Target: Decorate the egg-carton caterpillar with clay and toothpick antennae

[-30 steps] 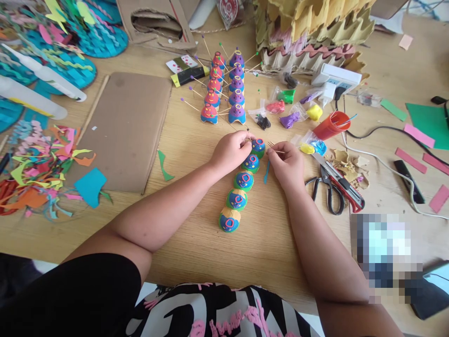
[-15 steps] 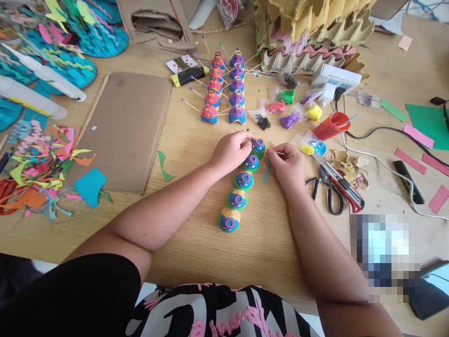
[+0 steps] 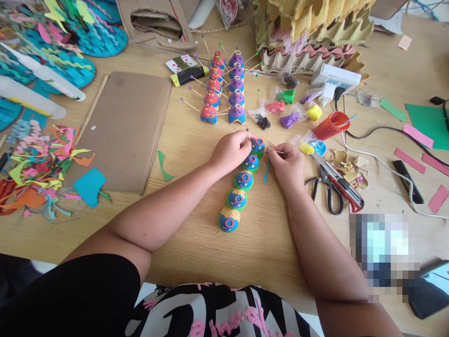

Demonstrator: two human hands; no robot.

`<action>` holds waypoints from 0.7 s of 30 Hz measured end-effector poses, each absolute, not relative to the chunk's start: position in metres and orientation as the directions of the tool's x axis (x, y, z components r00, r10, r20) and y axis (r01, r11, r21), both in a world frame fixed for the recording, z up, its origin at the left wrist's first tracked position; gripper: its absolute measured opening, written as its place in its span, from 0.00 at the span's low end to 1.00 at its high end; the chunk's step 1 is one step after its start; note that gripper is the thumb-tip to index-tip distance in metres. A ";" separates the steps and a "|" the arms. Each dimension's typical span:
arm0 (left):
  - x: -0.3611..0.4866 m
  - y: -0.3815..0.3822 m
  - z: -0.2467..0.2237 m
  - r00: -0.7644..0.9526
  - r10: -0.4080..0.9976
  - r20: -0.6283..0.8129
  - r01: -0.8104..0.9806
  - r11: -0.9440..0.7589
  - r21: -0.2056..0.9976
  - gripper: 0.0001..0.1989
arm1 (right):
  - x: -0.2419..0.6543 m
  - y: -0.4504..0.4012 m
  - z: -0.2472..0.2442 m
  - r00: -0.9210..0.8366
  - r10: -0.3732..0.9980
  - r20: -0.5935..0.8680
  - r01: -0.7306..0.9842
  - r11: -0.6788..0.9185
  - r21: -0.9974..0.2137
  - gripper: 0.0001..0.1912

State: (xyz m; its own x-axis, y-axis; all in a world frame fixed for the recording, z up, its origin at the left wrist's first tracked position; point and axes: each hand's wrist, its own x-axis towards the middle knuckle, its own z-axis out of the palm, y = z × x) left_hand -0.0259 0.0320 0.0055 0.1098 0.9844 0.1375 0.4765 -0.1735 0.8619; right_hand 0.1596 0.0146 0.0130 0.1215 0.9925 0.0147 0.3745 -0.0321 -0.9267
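The farthest green-blue cone (image 3: 258,146) in a row of five near the table (image 3: 196,243) centre is touched at its 9 o'clock side by the left hand (image 3: 230,150), fingers curled against it. Thin toothpicks (image 3: 275,148) are pinched in the right hand (image 3: 288,164) at the cone's 3 o'clock, with scissors (image 3: 328,187) lying at 4 o'clock.

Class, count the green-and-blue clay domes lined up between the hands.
5, in one row: farthest dome, second, middle, fourth, nearest. None seems hidden.
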 end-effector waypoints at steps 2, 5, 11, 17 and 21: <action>-0.026 0.032 0.005 0.111 0.985 0.135 0.479 -0.172 0.861 0.14 | 0.159 0.015 0.013 0.123 0.992 0.013 0.371 -0.034 -0.928 0.13; -0.026 0.032 0.005 0.113 0.985 0.131 0.484 -0.170 0.859 0.15 | 0.159 0.015 0.013 0.123 0.992 0.016 0.365 -0.030 -0.930 0.12; -0.025 0.032 0.006 0.108 0.986 0.129 0.484 -0.165 0.859 0.15 | 0.158 0.015 0.013 0.132 0.991 0.022 0.378 -0.030 -0.925 0.12; -0.025 0.032 0.007 0.104 0.986 0.128 0.477 -0.163 0.864 0.14 | 0.158 0.015 0.014 0.133 0.991 0.031 0.382 -0.022 -0.924 0.13; -0.025 0.031 0.008 0.107 0.987 0.122 0.480 -0.158 0.863 0.15 | 0.158 0.015 0.014 0.128 0.991 0.034 0.396 -0.020 -0.918 0.14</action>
